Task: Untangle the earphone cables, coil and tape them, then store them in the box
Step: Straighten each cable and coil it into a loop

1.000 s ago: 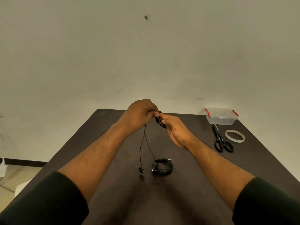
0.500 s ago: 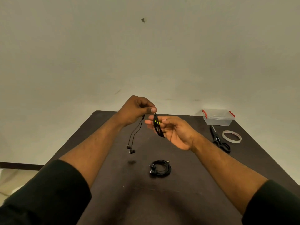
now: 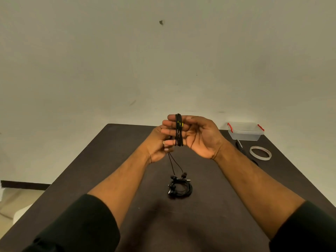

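One coiled earphone set (image 3: 181, 188) lies on the table (image 3: 91, 160), the second cable (image 3: 178, 130) is mostly wound round the right hand's (image 3: 196, 137) straight fingers, the left hand (image 3: 160, 146) pinching its tail; taping and boxing remain

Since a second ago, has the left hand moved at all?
Yes. The left hand dropped lower and now sits behind the right hand's fingers, judged against the table's far edge, pinching the earphone cable.
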